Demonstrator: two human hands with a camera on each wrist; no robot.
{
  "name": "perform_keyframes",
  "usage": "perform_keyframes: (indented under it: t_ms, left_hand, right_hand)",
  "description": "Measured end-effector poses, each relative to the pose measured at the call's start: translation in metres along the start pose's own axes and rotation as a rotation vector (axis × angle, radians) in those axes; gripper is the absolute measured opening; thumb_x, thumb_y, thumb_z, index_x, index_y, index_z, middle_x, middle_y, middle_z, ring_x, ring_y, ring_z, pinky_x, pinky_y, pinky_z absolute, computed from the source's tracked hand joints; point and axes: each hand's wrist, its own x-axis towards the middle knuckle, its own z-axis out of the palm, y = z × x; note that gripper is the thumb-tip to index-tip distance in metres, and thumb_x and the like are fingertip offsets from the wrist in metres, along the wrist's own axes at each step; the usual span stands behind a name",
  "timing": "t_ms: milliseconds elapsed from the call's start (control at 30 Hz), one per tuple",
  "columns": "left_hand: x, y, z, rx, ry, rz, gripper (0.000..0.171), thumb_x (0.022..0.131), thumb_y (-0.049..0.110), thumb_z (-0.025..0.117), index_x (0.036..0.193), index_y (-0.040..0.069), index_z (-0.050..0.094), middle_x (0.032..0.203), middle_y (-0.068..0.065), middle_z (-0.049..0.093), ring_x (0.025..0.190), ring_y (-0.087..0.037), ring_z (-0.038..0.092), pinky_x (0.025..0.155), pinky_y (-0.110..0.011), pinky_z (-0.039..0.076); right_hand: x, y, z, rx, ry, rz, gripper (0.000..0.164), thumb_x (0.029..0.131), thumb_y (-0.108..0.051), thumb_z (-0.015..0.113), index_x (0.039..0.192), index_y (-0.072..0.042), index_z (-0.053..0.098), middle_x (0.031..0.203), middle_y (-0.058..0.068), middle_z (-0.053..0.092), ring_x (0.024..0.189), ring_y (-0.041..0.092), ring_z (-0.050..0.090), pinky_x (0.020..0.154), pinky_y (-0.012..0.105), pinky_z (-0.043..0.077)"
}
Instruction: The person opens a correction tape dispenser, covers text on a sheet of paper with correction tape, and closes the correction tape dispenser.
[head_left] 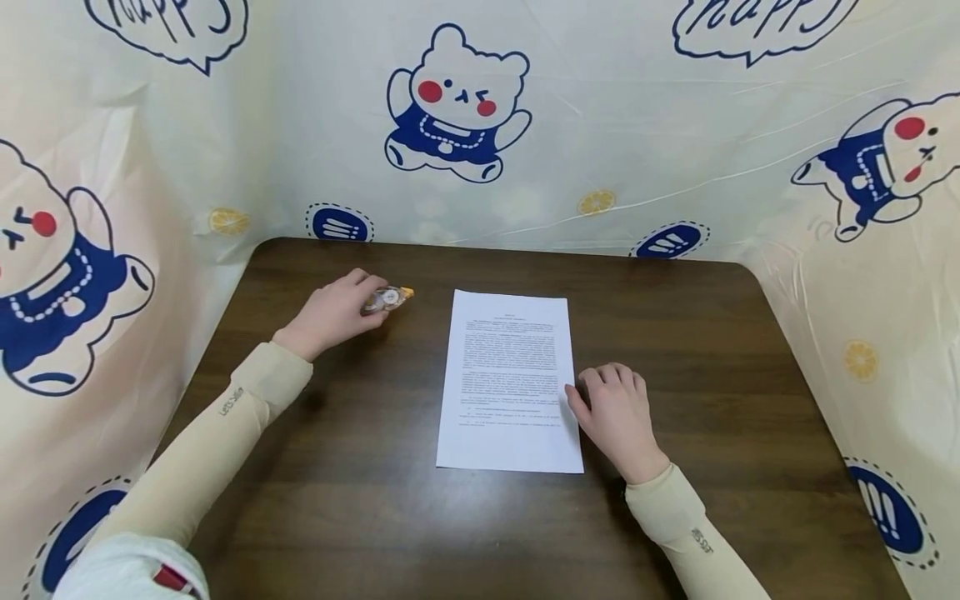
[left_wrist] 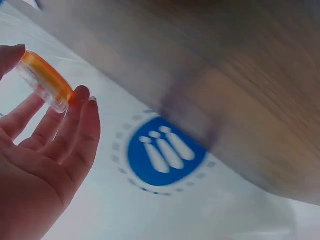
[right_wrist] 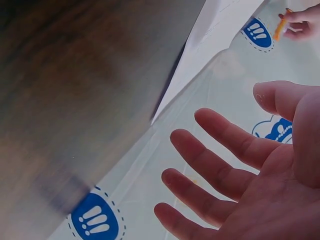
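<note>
My left hand (head_left: pixel 341 308) pinches a correction tape (head_left: pixel 390 297) between thumb and fingertips, over the back left of the table. The left wrist view shows the correction tape (left_wrist: pixel 46 82) with a clear body and an orange edge, the thumb on one end and the fingers on the other. A printed sheet of paper (head_left: pixel 510 383) lies upright to me at the table's middle. Beside its right edge is my right hand (head_left: pixel 618 417), fingers relaxed and holding nothing, the thumb overlapping the paper's edge in the head view. The right wrist view shows that hand's fingers spread apart.
The dark brown wooden table (head_left: pixel 360 517) has rounded back corners. A pale curtain (head_left: pixel 600 150) printed with cartoon bears, oranges and blue ovals hangs around its back and sides.
</note>
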Motion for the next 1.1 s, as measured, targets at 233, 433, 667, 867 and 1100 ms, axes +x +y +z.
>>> perform_keyframes:
  t_ms: [233,433,667,867,1100]
  left_hand:
    - [-0.014,0.048,0.004,-0.052,0.070,0.124,0.052,0.093,0.027,0.079,0.135,0.001,0.062,0.123,-0.016,0.060,0.101,-0.028,0.062,0.087,-0.047,0.058]
    - [-0.025,0.080,0.007,-0.074,0.100,0.224,0.049,0.091,0.028,0.082,0.131,0.005,0.066,0.119,-0.012,0.062,0.097,-0.023,0.062,0.079,-0.040,0.059]
    - [-0.030,0.109,0.008,-0.090,0.147,0.357,0.050,0.088,0.029,0.085,0.128,0.004,0.068,0.118,-0.009,0.063,0.091,-0.018,0.062,0.069,-0.031,0.057]
    - [-0.030,0.123,0.007,-0.100,0.151,0.408,0.053,0.086,0.031,0.088,0.127,0.004,0.069,0.119,-0.009,0.065,0.095,-0.021,0.061,0.075,-0.035,0.055]
    - [-0.034,0.136,0.007,-0.070,0.168,0.439,0.053,0.086,0.031,0.088,0.128,0.004,0.069,0.119,-0.010,0.065,0.095,-0.021,0.061,0.078,-0.035,0.055]
  right_hand:
    - [0.000,-0.002,-0.001,0.004,-0.010,-0.007,0.028,0.096,-0.029,0.074,0.096,-0.001,0.074,0.099,0.021,0.072,0.107,0.046,0.061,0.095,0.063,0.045]
    - [0.003,-0.004,-0.002,0.012,-0.003,-0.020,0.029,0.097,-0.030,0.073,0.095,-0.001,0.073,0.099,0.020,0.071,0.107,0.045,0.060,0.095,0.062,0.044]
    - [0.003,-0.008,-0.004,0.018,-0.011,-0.013,0.030,0.097,-0.029,0.071,0.098,0.000,0.075,0.100,0.021,0.072,0.108,0.046,0.060,0.096,0.062,0.044]
    - [0.002,-0.010,-0.005,0.024,-0.018,-0.004,0.029,0.098,-0.030,0.071,0.099,0.000,0.075,0.101,0.021,0.072,0.109,0.046,0.060,0.096,0.062,0.044]
    - [0.002,-0.009,-0.006,0.027,-0.016,-0.004,0.029,0.097,-0.029,0.072,0.099,-0.001,0.076,0.101,0.020,0.072,0.109,0.045,0.060,0.097,0.062,0.044]
